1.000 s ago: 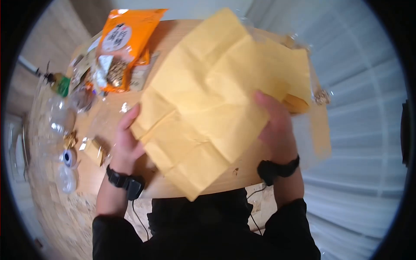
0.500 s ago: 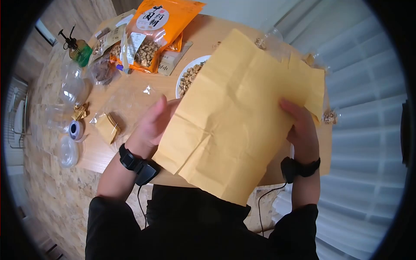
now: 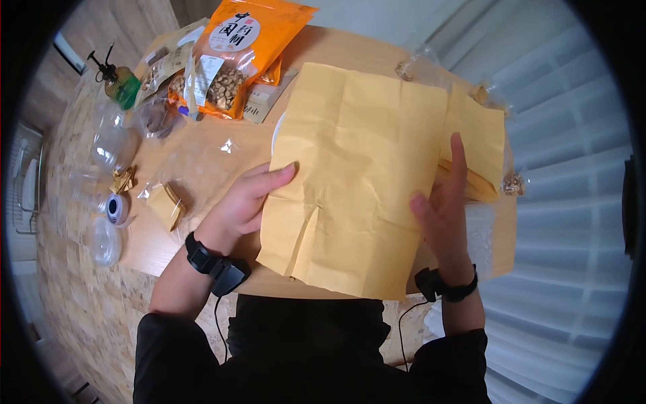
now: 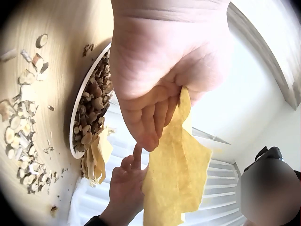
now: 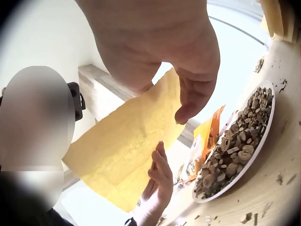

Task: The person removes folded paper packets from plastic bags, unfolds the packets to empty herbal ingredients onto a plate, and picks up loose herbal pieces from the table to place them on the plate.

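Observation:
A creased sheet of yellow-brown paper [image 3: 356, 175] is held up between both hands, above the near part of the table. On its left edge my left hand [image 3: 245, 202] pinches it, thumb on top and the other fingers behind. At the right edge my right hand [image 3: 444, 215] has the paper between thumb and fingers, with the index finger pointing up. Behind the sheet stands a white plate [image 4: 72, 132] heaped with dried brown slices [image 5: 235, 150]; in the head view the sheet hides nearly all of it.
An orange bag [image 3: 276, 34] of dried slices stands at the back left. More yellow-brown paper [image 3: 478, 128] lies at the right. Along the left are a spray bottle [image 3: 121, 87], clear plastic containers [image 3: 113, 145], a tape roll [image 3: 117, 209] and a small folded paper packet [image 3: 165, 205].
The sheet has turned from a slant to nearly upright and has come lower. My left hand, spread beside the sheet half a second ago, now grips its edge; my right hand has moved down along its side.

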Motion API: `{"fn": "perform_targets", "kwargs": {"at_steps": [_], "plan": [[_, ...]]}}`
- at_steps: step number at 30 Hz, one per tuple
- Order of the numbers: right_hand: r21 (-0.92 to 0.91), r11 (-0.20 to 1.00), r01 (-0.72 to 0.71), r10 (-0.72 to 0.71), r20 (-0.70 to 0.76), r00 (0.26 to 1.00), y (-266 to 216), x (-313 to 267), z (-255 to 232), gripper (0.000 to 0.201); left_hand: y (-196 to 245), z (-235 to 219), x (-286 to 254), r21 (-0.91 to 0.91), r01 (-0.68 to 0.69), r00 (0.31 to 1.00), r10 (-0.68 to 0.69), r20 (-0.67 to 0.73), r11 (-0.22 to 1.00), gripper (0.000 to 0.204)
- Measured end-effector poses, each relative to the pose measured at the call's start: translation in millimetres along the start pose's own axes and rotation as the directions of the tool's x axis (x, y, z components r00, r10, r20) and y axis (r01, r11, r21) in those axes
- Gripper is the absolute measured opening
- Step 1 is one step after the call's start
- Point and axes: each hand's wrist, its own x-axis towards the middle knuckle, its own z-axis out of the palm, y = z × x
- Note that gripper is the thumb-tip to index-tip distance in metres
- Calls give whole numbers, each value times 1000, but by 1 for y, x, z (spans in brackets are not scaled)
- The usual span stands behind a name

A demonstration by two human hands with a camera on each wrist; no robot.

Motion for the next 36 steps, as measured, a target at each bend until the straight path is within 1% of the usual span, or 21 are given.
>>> {"fn": "perform_targets", "kwargs": {"at_steps": [4,5,6,7,9,10,12,13,15,16,18,19,21,22,24,27,29,32,33,35,36], "plan": [[67,997,34,-33,-16,999,4,-16,-4,67,-3,-5,3,-83,24,998,-18,66,996,47],[-158,987,-40,55,90,994,4,-19,-13,55,-4,-7,3,-93,17,998,-12,54,996,47],[-381,920,-91,165,168,972,2,-22,-19,45,-5,-9,2,-102,15,999,-10,45,995,46],[-386,918,-95,162,147,976,0,-23,-20,45,-5,-9,2,-98,31,998,-25,61,995,46],[-286,895,-342,369,48,928,-7,-21,-21,26,-6,-6,2,-45,-8,1000,8,5,999,44],[-297,890,-346,368,20,930,-9,-20,-21,26,-7,-4,2,-50,8,1000,-7,30,999,44],[-82,946,-314,315,-8,949,-12,-16,-24,22,-10,-4,3,65,-26,998,22,65,998,39],[-92,945,-314,313,-22,949,-16,-13,-30,22,-11,-5,4,60,-20,997,16,80,998,39],[-193,953,-232,230,-32,973,-24,-5,-45,22,-12,-10,4,94,-71,997,70,13,993,30],[-208,949,-237,224,-84,971,-27,2,-57,22,-11,-13,6,90,-70,998,69,15,994,30],[-247,944,-221,182,-172,968,-35,19,-85,22,-7,-18,11,-48,-70,956,81,281,996,25],[-272,941,-201,146,-209,967,-42,27,-99,22,-7,-17,11,-50,-76,956,87,281,996,25],[-35,976,-215,212,-70,975,-45,38,-146,22,-9,-11,10,-28,-129,969,132,207,991,25],[-39,976,-216,214,-65,975,-51,42,-155,22,-9,-12,9,-32,-134,969,138,205,990,25],[-74,983,-167,154,-151,976,-62,48,-168,21,-9,-13,10,-8,-133,965,131,228,991,27],[-141,971,-193,167,-179,970,-65,58,-203,21,-10,-11,11,8,-123,974,120,194,992,28],[-133,973,-189,159,-205,966,-55,65,-223,20,-12,-13,12,18,-117,975,111,190,993,28],[-398,851,-343,258,-251,933,-35,71,-257,21,-12,-14,14,6,-101,972,98,214,995,28],[-407,847,-341,257,-248,934,-26,72,-267,21,-12,-14,13,-8,-83,970,82,228,997,28],[-554,743,-375,286,-243,927,-6,76,-284,22,-11,-14,12,-26,-82,970,86,226,996,28],[-528,704,-476,364,-308,879,-2,77,-291,27,-10,-14,11,-37,-76,972,83,222,996,28]]}}
